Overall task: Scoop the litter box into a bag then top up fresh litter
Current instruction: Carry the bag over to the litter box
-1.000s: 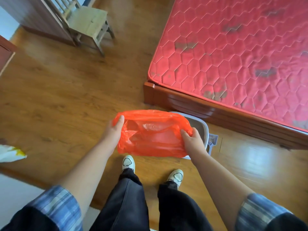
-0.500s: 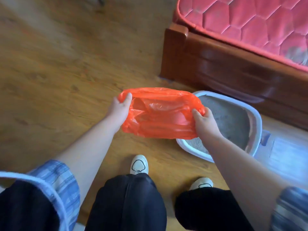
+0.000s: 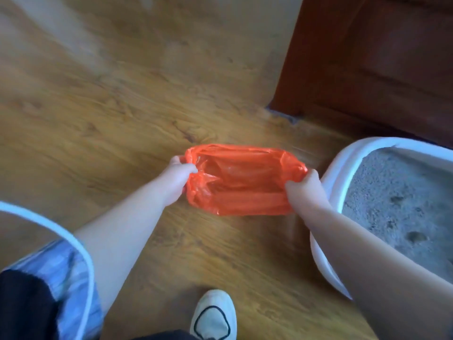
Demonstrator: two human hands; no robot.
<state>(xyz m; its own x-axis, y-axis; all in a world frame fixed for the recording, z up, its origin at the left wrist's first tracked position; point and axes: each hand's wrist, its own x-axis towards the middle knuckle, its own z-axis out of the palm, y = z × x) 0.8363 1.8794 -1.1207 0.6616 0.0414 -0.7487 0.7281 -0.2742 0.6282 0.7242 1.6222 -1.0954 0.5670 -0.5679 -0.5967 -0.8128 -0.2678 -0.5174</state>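
An orange plastic bag (image 3: 241,180) is stretched open low over the wooden floor, its mouth facing up. My left hand (image 3: 180,173) grips the bag's left edge and my right hand (image 3: 307,187) grips its right edge. Just right of the bag stands the white litter box (image 3: 340,165), filled with grey litter (image 3: 402,200) that shows a few dents and dark clumps. My right forearm crosses the box's near rim. No scoop is in view.
The dark wooden bed frame (image 3: 367,69) stands behind the litter box at the upper right. My white shoe (image 3: 213,315) is on the floor (image 3: 98,119) at the bottom centre. Open wooden floor stretches left and ahead of the bag.
I have crouched lower and the view has closed in on the floor. The bag has come down beside the litter box, to its left, still held open by both hands.
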